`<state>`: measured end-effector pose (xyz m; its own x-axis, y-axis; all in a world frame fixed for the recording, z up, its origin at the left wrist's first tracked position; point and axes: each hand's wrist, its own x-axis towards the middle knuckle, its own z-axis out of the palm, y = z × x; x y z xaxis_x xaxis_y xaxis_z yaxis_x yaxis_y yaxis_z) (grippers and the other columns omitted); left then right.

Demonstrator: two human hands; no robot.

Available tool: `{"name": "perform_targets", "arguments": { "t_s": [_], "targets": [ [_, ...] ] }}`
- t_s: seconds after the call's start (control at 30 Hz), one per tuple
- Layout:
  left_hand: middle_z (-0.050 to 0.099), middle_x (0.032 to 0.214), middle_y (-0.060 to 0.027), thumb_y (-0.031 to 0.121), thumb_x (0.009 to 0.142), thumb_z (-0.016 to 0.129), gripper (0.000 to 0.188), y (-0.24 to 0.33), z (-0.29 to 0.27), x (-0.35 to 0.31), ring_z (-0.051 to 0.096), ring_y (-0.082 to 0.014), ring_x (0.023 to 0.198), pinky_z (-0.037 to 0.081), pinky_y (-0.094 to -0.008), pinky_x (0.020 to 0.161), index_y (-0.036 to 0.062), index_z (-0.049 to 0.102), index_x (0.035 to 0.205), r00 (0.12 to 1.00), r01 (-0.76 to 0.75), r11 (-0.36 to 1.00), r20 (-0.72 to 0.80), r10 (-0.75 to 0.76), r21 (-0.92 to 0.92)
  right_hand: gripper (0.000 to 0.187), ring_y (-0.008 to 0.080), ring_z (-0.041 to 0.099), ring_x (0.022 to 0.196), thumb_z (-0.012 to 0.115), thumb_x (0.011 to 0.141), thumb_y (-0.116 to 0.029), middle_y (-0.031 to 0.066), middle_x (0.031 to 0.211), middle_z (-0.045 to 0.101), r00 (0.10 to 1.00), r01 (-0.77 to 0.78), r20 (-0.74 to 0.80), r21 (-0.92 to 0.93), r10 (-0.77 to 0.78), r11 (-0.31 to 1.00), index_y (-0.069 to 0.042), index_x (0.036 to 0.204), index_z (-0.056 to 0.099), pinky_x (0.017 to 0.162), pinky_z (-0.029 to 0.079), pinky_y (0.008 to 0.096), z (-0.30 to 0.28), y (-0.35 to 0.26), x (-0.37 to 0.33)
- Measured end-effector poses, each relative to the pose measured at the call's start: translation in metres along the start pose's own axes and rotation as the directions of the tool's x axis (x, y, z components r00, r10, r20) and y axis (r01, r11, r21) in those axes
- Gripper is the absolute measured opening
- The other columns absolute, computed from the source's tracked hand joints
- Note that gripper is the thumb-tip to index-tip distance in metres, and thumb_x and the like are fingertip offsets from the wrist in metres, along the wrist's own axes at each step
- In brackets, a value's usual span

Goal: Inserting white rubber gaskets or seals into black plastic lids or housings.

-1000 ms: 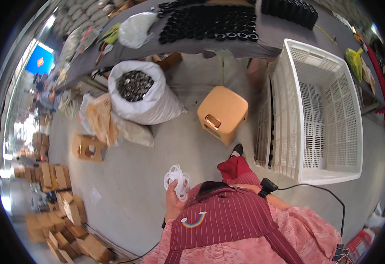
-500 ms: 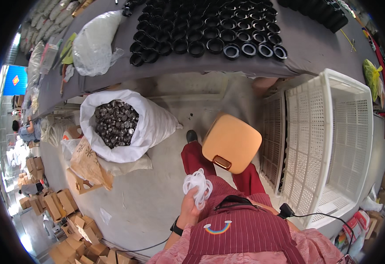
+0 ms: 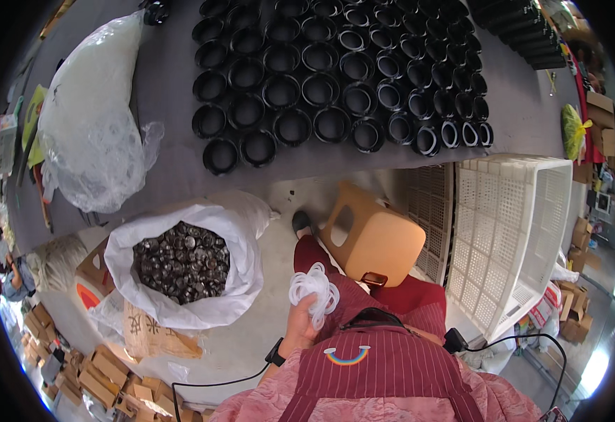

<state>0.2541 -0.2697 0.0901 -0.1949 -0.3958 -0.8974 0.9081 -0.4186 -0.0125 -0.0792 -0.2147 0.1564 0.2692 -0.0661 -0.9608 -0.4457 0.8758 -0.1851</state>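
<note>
White plastic rings [image 3: 314, 288] bunched in the left hand [image 3: 300, 325], fingers clamped round them, held low over the lap. Worktop [image 3: 167, 105] with black caps [image 3: 335, 77] lies ahead and above. Right hand not visible.

The right hand is hidden; the left hand [image 3: 299, 325] shows only partly behind white rings [image 3: 313, 288].

We see our left hand [image 3: 300, 325] raised in front of our chest, fingers [image 3: 312, 314] curled closed around a small bunch, a dark band on its wrist. Our right hand is out of sight.
</note>
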Motion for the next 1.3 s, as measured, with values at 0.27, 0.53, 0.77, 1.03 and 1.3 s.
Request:
{"name": "perform_targets", "arguments": {
  "t_s": [0.27, 0.53, 0.77, 1.03, 1.3],
  "targets": [
    [0.061, 0.101, -0.0105, 0.005, 0.078, 0.060, 0.042, 0.041, 0.022, 0.000, 0.063, -0.0235, 0.079, 0.055, -0.0353, 0.066, 0.0083, 0.048, 0.118, 0.997, 0.036, 0.999, 0.064, -0.036, 0.011, 0.052, 0.0314, 0.054, 0.109, 0.043, 0.092, -0.043, 0.0197, 0.124, 0.054, 0.998, 0.029, -0.053, 0.139, -0.022, 0.990, -0.002, 0.123, 0.053, 0.097, 0.038, 0.0354, 0.020, -0.078, -0.020],
    [0.062, 0.095, -0.0102, 0.007, 0.078, 0.060, 0.038, 0.049, -0.001, 0.007, 0.063, -0.0219, 0.072, 0.054, -0.0324, 0.059, 0.0110, 0.049, 0.115, 0.999, -0.029, 0.995, -0.038, 0.026, -0.094, 0.063, 0.0365, 0.045, 0.119, 0.058, 0.082, -0.044, 0.0199, 0.129, 0.047, 0.860, 0.181, -0.161, -0.790, -0.484, 0.585, -0.005, 0.130, 0.044, 0.100, 0.038, 0.0427, 0.015, -0.159, 0.102],
    [0.060, 0.101, -0.0084, 0.004, 0.078, 0.059, 0.038, 0.051, -0.016, -0.002, 0.062, -0.0236, 0.083, 0.054, -0.0343, 0.064, 0.0115, 0.049, 0.114, 0.985, -0.159, 0.968, -0.095, 0.143, -0.195, 0.037, 0.0089, 0.038, 0.121, 0.035, 0.099, -0.025, 0.0012, 0.124, 0.048, 0.822, 0.105, 0.511, -0.570, 0.252, 0.815, -0.010, 0.132, 0.042, 0.105, 0.021, 0.0227, 0.011, -0.127, 0.180],
    [0.063, 0.091, -0.0131, 0.012, 0.081, 0.058, 0.029, 0.033, 0.073, 0.018, 0.063, -0.0204, 0.067, 0.053, -0.0312, 0.058, 0.0030, 0.050, 0.108, 0.934, -0.354, 0.885, -0.152, 0.322, -0.301, 0.036, 0.0116, 0.039, 0.122, 0.037, 0.098, -0.021, 0.0037, 0.130, 0.044, 0.654, 0.480, 0.734, -0.216, -0.183, 0.850, -0.008, 0.131, 0.042, 0.107, 0.024, 0.0245, -0.095, -0.141, 0.196],
    [0.063, 0.099, -0.0121, 0.018, 0.082, 0.059, 0.039, -0.025, 0.188, 0.075, 0.061, -0.0192, 0.070, 0.054, -0.0319, 0.067, 0.0027, 0.049, 0.116, 0.920, -0.326, 0.903, 0.126, 0.371, -0.280, 0.046, 0.0158, 0.033, 0.129, 0.038, 0.097, -0.019, 0.0078, 0.143, 0.033, 0.765, 0.568, 0.618, -0.517, -0.179, 0.641, -0.005, 0.140, 0.028, 0.109, 0.020, 0.0253, -0.220, -0.221, 0.146]
  ]
}}
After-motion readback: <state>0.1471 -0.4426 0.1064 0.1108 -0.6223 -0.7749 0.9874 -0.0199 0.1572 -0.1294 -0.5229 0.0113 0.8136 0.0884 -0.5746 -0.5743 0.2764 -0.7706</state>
